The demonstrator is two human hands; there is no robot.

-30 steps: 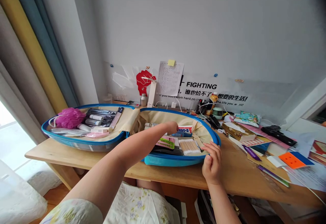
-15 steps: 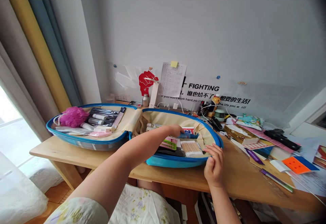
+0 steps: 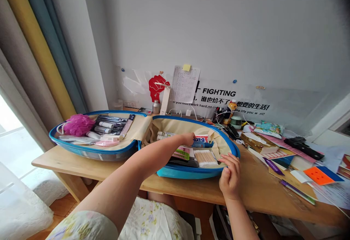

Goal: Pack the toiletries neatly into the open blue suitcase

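Observation:
An open blue case with a beige lining lies on the desk. My left hand [image 3: 188,139] reaches into its right half [image 3: 188,174], beside a blue item [image 3: 202,144] and a red, white and blue box [image 3: 201,138]; its fingers are mostly hidden. Cotton swabs [image 3: 205,157] and a green and pink packet [image 3: 183,153] lie nearer the front. My right hand [image 3: 230,172] rests at the right front rim, fingers apart, holding nothing. In the left half [image 3: 93,155] are a pink bath puff [image 3: 79,124], white tubes [image 3: 106,125] and dark packaged items [image 3: 117,120].
On the right of the wooden desk [image 3: 254,192] lie papers, an orange card [image 3: 319,175], pens and a black object [image 3: 303,147]. Bottles, a jar [image 3: 235,122] and cables stand along the wall. Curtains hang at the left.
My left hand has shifted slightly, and its extended finger shows less now; more of the red, white and blue box is visible. My right hand stays at the rim.

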